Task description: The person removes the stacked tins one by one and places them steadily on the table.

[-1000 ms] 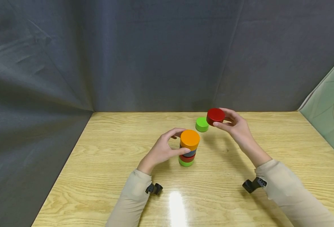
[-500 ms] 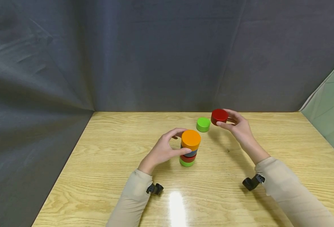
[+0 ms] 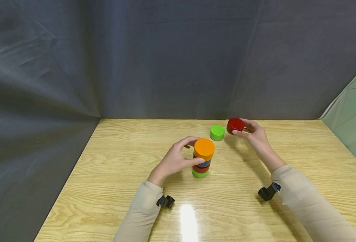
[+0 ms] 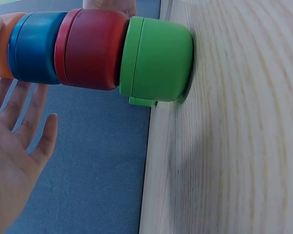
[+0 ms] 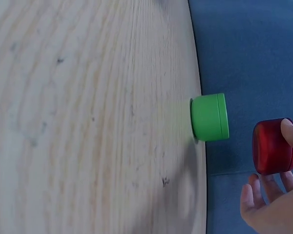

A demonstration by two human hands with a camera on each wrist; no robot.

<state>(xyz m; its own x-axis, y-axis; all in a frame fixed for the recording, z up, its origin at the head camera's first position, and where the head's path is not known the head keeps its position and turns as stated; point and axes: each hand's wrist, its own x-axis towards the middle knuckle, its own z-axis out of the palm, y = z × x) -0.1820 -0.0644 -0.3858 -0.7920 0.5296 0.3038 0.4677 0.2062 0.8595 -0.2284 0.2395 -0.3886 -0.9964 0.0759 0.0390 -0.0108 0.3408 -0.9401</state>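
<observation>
A stack of small round lidded tins stands upright on the table: green (image 4: 158,58) at the bottom, then red (image 4: 93,48), blue (image 4: 36,46) and orange (image 3: 204,148) on top. My left hand (image 3: 179,156) holds the stack near its top, thumb in front at the orange tin's lower edge and fingers behind. Off to the right, my right hand (image 3: 256,134) grips a second red tin (image 5: 273,146) by its side, thumb on one face, raised above the table. Beside it a second green tin (image 3: 217,133) sits on the table, behind the stack.
The pale wooden table (image 3: 120,161) ends at a dark grey cloth wall (image 3: 171,67) close behind the green tin. A green patterned panel (image 3: 350,114) borders the right side. Small black wrist cameras stick out from both sleeves.
My right hand has carried the red tin a little to the right and slightly lower, away from the stack. The left hand stays at the stack.
</observation>
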